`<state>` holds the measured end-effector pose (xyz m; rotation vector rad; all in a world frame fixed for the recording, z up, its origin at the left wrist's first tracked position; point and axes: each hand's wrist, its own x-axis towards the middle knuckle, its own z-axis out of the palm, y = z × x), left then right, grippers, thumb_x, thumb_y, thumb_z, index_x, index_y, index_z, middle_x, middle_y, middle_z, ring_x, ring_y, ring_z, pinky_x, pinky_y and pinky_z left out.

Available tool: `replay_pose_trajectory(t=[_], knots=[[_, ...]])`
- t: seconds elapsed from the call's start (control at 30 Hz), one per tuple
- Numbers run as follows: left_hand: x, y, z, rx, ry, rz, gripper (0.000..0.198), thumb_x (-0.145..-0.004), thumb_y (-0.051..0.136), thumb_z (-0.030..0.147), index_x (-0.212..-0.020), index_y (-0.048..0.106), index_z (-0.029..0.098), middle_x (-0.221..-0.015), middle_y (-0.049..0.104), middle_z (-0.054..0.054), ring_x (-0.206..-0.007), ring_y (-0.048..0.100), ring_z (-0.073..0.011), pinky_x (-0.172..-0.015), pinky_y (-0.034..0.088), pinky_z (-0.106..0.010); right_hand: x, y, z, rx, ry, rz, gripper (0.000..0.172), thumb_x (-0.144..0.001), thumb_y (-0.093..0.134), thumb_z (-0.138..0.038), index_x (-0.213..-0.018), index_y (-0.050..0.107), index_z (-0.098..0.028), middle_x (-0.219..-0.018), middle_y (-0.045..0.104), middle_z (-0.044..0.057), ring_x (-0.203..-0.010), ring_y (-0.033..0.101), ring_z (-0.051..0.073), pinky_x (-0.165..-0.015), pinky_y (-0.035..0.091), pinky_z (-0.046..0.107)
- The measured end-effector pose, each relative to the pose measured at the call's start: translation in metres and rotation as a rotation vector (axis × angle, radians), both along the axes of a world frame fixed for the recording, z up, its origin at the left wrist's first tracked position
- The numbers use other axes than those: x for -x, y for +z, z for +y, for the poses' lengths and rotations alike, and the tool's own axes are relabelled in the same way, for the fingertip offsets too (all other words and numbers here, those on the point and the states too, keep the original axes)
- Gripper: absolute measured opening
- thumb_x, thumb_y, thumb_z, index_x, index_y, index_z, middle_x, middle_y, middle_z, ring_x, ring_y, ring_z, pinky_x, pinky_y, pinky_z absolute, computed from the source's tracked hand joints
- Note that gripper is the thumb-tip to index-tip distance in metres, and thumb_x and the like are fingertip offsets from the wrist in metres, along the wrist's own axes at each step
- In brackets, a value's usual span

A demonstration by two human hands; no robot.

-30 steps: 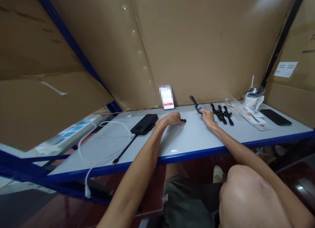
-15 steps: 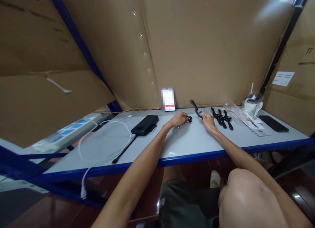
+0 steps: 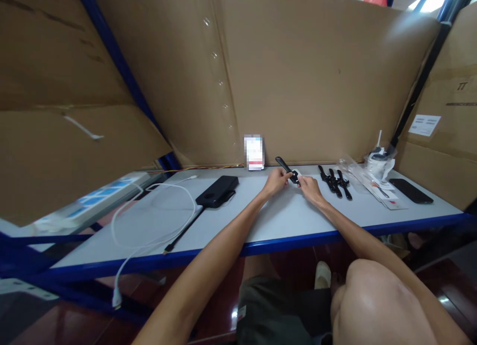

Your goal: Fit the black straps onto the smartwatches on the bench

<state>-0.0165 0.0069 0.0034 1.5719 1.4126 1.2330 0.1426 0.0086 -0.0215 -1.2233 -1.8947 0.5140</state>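
My left hand (image 3: pixel 276 180) and my right hand (image 3: pixel 307 187) meet at the back middle of the grey table (image 3: pixel 231 221). Between their fingers is a black watch strap (image 3: pixel 286 166) with a small pale body at its near end; its free end points up and left toward the cardboard wall. Both hands pinch this piece, fingers curled. A small black part that the left hand holds is hidden among the fingers. Several more black watch straps (image 3: pixel 334 182) lie in a row just right of my right hand.
A black power bank (image 3: pixel 217 190) with a black cable and a looping white cable (image 3: pixel 156 221) lies to the left. A blurred white card (image 3: pixel 254 152) leans on the cardboard wall. At right are clear plastic bags (image 3: pixel 363 176), a white bundle (image 3: pixel 378 156) and a black phone (image 3: pixel 411 190).
My left hand moved right with a small black part and met my right hand. The right hand drew the strap left, off the table surface; both hands now hold it together.
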Motion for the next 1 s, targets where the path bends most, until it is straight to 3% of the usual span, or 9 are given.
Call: replay_pose_trajectory(t=[0.07,0.17,0.3,0.5,1.0], knots=[[-0.002,0.0,-0.002,0.051,0.017,-0.061,0.028,-0.084,0.068,0.033,-0.071,0.05,0.017,-0.05,0.059,0.001,-0.039,0.052,-0.0101,-0.044,0.033,-0.02,0.0,-0.001,0.0,0.019,0.026,0.038,0.045,-0.097,0.035,-0.039,-0.064,0.059,-0.019,-0.062,0.063,0.003,-0.067,0.059,0.018,-0.064,0.037,0.024],[-0.005,0.001,-0.007,0.118,-0.083,-0.19,0.023,-0.088,0.064,0.036,-0.083,0.053,0.016,-0.055,0.063,-0.001,-0.041,0.056,-0.0119,-0.042,0.033,-0.021,0.0,-0.003,0.002,0.062,0.082,0.106,0.045,-0.096,0.035,-0.043,-0.065,0.057,-0.019,-0.058,0.058,0.001,-0.063,0.056,0.016,-0.062,0.037,0.024],[-0.008,-0.001,-0.009,0.092,-0.214,-0.293,0.03,-0.088,0.063,0.041,-0.077,0.056,0.013,-0.058,0.065,-0.005,-0.045,0.058,-0.0117,-0.043,0.037,-0.021,0.002,-0.006,0.004,0.134,0.138,0.187,0.048,-0.095,0.036,-0.05,-0.066,0.058,-0.018,-0.054,0.054,-0.001,-0.056,0.052,0.015,-0.059,0.038,0.024],[-0.01,-0.005,-0.005,-0.047,-0.184,-0.247,0.032,-0.088,0.061,0.04,-0.07,0.056,0.013,-0.055,0.062,-0.004,-0.044,0.056,-0.0114,-0.042,0.038,-0.022,0.003,-0.006,0.005,0.132,0.148,0.207,0.05,-0.093,0.04,-0.056,-0.065,0.057,-0.018,-0.053,0.051,-0.001,-0.056,0.051,0.014,-0.057,0.037,0.023],[-0.008,-0.004,-0.011,-0.006,-0.176,-0.262,0.028,-0.086,0.059,0.041,-0.075,0.055,0.015,-0.06,0.062,-0.003,-0.051,0.058,-0.0122,-0.041,0.035,-0.02,0.005,-0.011,0.007,0.056,0.239,0.232,0.042,-0.094,0.034,-0.043,-0.069,0.056,-0.018,-0.058,0.052,-0.001,-0.054,0.049,0.013,-0.059,0.036,0.023]])
